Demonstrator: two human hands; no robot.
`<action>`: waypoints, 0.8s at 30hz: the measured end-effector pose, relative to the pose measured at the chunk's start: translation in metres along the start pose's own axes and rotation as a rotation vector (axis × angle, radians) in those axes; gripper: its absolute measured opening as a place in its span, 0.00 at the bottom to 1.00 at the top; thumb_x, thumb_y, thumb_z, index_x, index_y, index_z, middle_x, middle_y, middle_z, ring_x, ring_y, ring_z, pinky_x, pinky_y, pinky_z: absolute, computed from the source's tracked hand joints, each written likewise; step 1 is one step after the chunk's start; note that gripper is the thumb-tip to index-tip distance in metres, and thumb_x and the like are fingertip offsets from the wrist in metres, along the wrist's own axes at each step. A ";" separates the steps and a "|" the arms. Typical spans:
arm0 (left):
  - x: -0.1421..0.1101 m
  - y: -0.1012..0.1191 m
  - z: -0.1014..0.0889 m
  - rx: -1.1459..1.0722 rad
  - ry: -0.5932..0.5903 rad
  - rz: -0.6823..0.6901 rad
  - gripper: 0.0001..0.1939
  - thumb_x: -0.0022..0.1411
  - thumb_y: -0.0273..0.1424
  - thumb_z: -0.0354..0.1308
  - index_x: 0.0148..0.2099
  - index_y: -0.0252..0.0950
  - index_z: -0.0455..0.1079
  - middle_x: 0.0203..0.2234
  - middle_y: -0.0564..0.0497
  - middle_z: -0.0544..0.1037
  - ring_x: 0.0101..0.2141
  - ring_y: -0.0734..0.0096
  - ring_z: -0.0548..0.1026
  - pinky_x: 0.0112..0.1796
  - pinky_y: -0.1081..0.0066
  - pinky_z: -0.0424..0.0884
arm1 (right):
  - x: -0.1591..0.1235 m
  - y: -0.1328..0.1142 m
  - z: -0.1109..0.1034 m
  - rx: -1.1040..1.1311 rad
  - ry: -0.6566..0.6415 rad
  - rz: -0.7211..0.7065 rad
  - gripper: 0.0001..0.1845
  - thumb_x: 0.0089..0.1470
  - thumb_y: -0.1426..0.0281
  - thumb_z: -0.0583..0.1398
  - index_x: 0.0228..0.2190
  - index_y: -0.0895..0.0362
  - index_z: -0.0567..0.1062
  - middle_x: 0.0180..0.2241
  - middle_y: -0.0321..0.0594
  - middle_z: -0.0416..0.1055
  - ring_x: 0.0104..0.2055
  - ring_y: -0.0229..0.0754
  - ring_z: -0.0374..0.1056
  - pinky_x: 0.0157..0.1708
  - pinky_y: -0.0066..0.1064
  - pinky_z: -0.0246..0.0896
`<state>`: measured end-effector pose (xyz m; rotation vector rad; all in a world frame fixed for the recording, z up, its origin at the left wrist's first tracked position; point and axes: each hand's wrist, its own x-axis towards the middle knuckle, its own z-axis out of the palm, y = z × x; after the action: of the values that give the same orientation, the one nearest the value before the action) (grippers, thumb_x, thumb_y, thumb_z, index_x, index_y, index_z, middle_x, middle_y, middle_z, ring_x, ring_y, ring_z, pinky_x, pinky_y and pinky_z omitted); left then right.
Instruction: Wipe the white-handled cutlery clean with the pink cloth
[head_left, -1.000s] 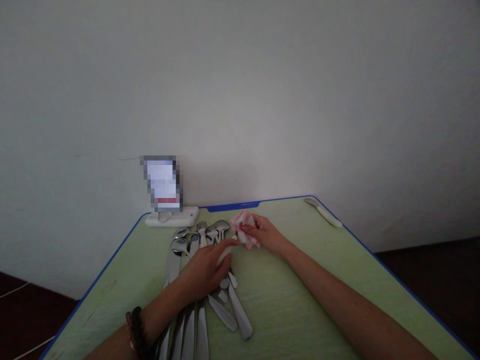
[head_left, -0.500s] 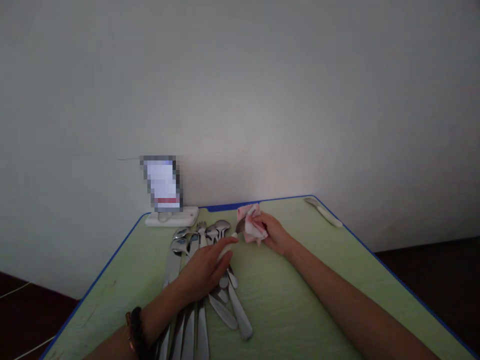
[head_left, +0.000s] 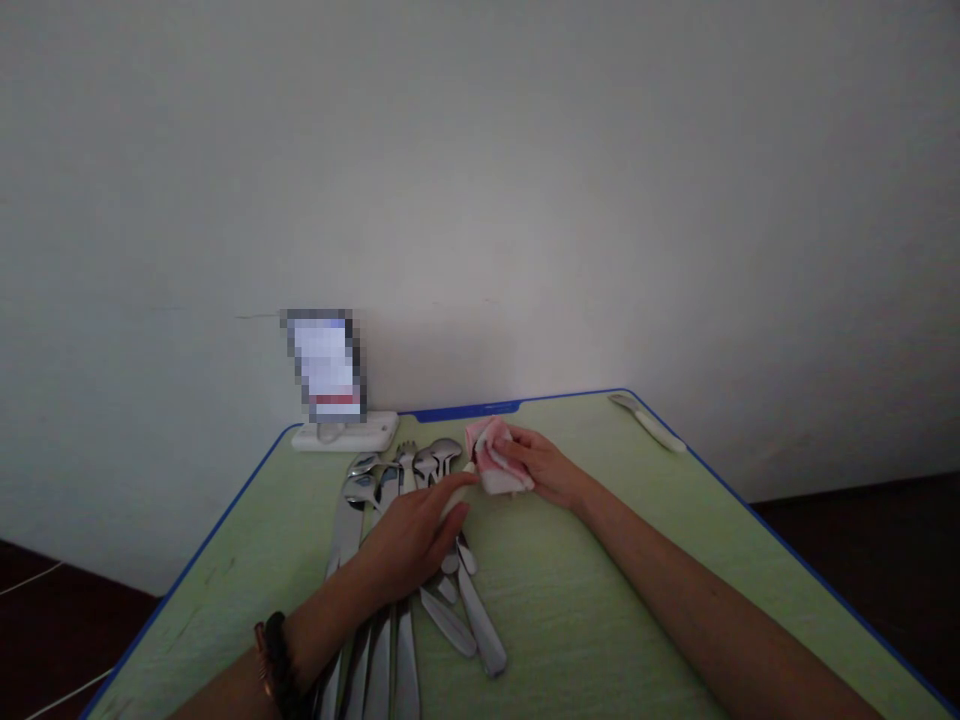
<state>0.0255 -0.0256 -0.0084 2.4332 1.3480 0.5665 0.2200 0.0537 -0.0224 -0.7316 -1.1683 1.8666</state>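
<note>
My left hand (head_left: 420, 530) is closed around the pale handle of a white-handled utensil (head_left: 459, 488). The metal end of this utensil is covered by a pink and white cloth (head_left: 501, 465), so its kind is hidden. My right hand (head_left: 541, 465) pinches the cloth, folded around that end. Below my left hand and forearm lies a pile of metal cutlery: spoons (head_left: 363, 489), a fork (head_left: 406, 455) and several long handles (head_left: 480, 620) pointing toward me. My left hand and arm hide part of the pile.
Another white-handled utensil (head_left: 652, 428) lies by the right edge of the green table (head_left: 592, 600), which has a blue rim. At the back left a blurred-out screen (head_left: 328, 365) stands on a white base (head_left: 345, 433). A plain wall (head_left: 480, 200) rises behind the table.
The cloth in my right hand has shifted slightly left and now covers the metal end that showed before. My left hand has barely moved.
</note>
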 end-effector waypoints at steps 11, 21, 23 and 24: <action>0.001 0.001 0.001 0.052 -0.022 0.060 0.17 0.64 0.33 0.43 0.55 0.40 0.59 0.45 0.49 0.74 0.43 0.65 0.73 0.45 0.66 0.67 | 0.002 0.005 -0.005 -0.132 0.060 0.013 0.10 0.38 0.72 0.60 0.29 0.58 0.71 0.23 0.32 0.70 0.18 0.30 0.59 0.17 0.22 0.49; -0.001 0.002 -0.006 -0.011 -0.075 0.139 0.26 0.62 0.27 0.43 0.62 0.41 0.50 0.54 0.49 0.67 0.51 0.67 0.68 0.51 0.65 0.63 | 0.006 0.003 -0.002 0.019 0.218 -0.045 0.08 0.33 0.75 0.58 0.23 0.58 0.69 0.19 0.31 0.68 0.19 0.31 0.59 0.20 0.23 0.53; -0.001 0.002 -0.007 -0.016 -0.089 0.143 0.27 0.61 0.27 0.43 0.63 0.41 0.49 0.55 0.49 0.66 0.51 0.67 0.67 0.51 0.64 0.63 | 0.006 0.002 -0.002 0.037 0.221 -0.052 0.08 0.32 0.75 0.58 0.23 0.58 0.69 0.19 0.31 0.68 0.20 0.32 0.59 0.21 0.24 0.54; -0.001 0.002 -0.007 -0.016 -0.092 0.144 0.27 0.61 0.27 0.43 0.63 0.41 0.48 0.55 0.49 0.66 0.52 0.67 0.67 0.51 0.64 0.62 | 0.007 0.003 -0.002 0.040 0.220 -0.052 0.08 0.32 0.75 0.58 0.23 0.58 0.69 0.20 0.31 0.68 0.20 0.32 0.59 0.21 0.24 0.54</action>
<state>0.0233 -0.0272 -0.0018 2.5243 1.1356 0.4912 0.2173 0.0596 -0.0259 -0.8528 -0.9982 1.7136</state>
